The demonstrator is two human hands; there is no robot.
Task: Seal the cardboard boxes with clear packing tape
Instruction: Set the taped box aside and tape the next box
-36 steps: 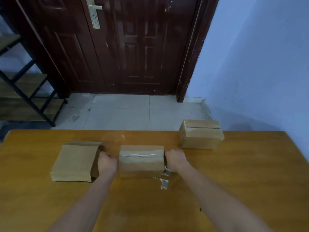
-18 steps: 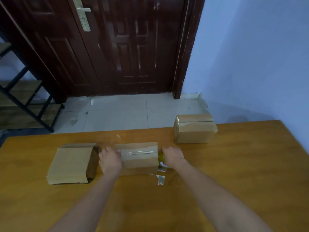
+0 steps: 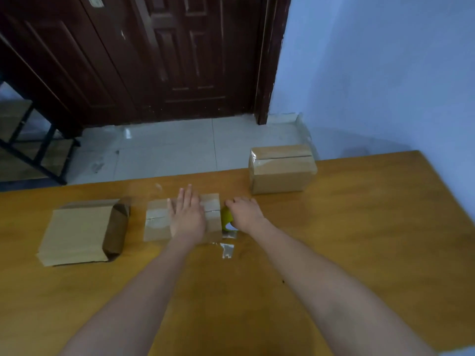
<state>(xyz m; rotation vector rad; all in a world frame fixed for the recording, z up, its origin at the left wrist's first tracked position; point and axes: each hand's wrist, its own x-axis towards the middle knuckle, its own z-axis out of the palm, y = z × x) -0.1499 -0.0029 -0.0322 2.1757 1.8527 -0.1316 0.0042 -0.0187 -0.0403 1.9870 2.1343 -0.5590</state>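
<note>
Keep your flat left hand [image 3: 187, 217] pressing the tape along the middle box's [image 3: 157, 223] seam while your right hand [image 3: 245, 214], curled round the yellow-green tape roll [image 3: 226, 217], holds tension.

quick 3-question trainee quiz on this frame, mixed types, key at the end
1. True or false: the left hand lies flat on the middle brown cardboard box.
2. The right hand grips: A) the yellow-green tape dispenser B) scissors C) nothing.
3. Fill in: the flat brown cardboard box on the left has its right end ____.

Key: 1 true; 2 A; 3 open
</note>
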